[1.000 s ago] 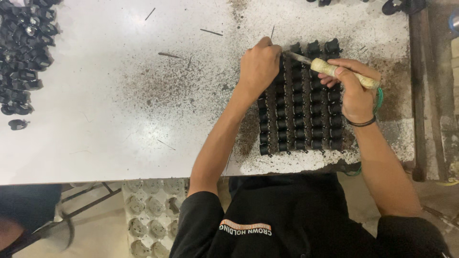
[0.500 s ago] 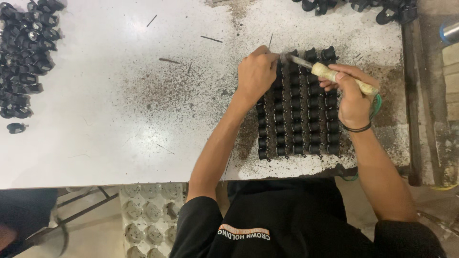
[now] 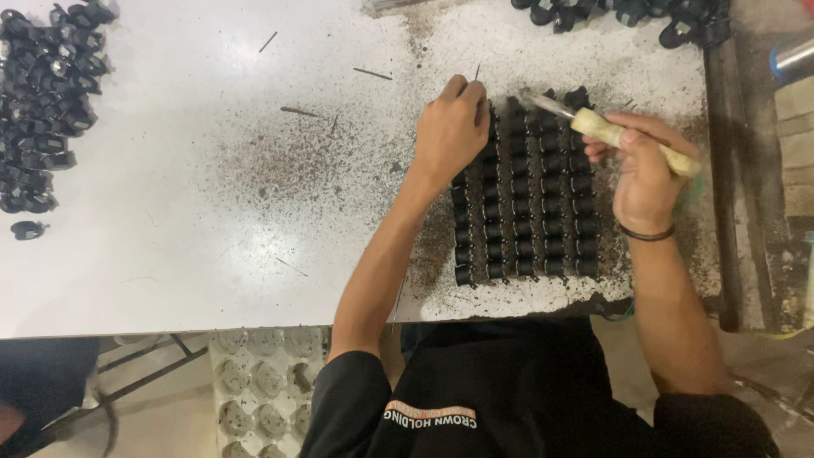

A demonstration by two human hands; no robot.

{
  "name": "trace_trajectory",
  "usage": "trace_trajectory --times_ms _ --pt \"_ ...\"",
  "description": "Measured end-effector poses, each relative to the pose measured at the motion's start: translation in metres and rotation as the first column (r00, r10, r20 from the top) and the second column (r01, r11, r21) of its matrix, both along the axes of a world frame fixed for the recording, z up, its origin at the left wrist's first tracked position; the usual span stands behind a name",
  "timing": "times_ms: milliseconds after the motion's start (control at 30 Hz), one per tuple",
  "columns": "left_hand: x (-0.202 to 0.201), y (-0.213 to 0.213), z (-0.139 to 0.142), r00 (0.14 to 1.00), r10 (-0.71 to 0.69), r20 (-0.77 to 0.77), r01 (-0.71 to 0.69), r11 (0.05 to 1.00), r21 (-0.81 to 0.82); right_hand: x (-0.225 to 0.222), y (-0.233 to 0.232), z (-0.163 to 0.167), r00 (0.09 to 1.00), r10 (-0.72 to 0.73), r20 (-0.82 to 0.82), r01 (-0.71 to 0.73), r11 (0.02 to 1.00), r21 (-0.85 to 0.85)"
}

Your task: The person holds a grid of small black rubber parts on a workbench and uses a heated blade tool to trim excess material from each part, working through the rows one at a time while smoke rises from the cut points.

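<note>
Several rows of small black cylindrical parts (image 3: 530, 203) stand packed in a block on the white table (image 3: 212, 212). My left hand (image 3: 452, 127) rests on the block's upper left corner, fingers curled, a thin dark pin sticking up past its fingertips. My right hand (image 3: 644, 170) grips a tool with a pale wooden handle (image 3: 632, 140); its metal tip (image 3: 543, 103) points left onto the top row of parts.
A heap of loose black parts (image 3: 47, 102) lies at the table's far left, more (image 3: 627, 13) at the top right. Thin dark pins (image 3: 301, 110) and dark dust are scattered mid-table. A moulded tray (image 3: 263, 390) sits below the table edge. A dark metal bar (image 3: 725, 170) runs along the right.
The hands and tool have held their place on the block; only the view shifted slightly.
</note>
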State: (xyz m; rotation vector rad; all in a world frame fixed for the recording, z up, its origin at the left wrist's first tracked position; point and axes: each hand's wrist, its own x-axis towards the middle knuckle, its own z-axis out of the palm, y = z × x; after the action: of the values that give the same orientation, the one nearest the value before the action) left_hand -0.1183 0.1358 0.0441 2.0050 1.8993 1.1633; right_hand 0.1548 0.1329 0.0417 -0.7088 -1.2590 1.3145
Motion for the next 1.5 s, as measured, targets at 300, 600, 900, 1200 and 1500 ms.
trace_trajectory --times_ms 300,600,900,1200,1500 --pt "0.012 -0.033 -0.012 0.999 -0.025 -0.04 0.023 0.998 -0.058 0.002 -0.027 -0.016 0.978 0.017 0.207 -0.015 1.0 -0.012" --pt "0.007 -0.024 -0.025 0.998 -0.061 0.011 0.061 0.998 -0.024 -0.004 -0.025 -0.011 0.976 0.04 0.213 -0.033 0.999 -0.037" --pt "0.007 -0.024 -0.028 0.995 -0.059 -0.083 0.054 0.997 -0.053 -0.007 -0.023 -0.021 0.989 0.013 0.145 -0.004 0.998 -0.064" --pt "0.006 -0.027 -0.025 0.997 -0.073 -0.02 0.072 0.996 -0.058 -0.008 -0.026 -0.021 0.989 0.006 0.149 -0.008 1.0 0.012" --pt "0.0 -0.028 -0.022 0.999 -0.05 0.014 0.05 0.999 -0.001 -0.009 -0.027 -0.019 0.986 -0.02 0.168 0.017 1.0 0.023"
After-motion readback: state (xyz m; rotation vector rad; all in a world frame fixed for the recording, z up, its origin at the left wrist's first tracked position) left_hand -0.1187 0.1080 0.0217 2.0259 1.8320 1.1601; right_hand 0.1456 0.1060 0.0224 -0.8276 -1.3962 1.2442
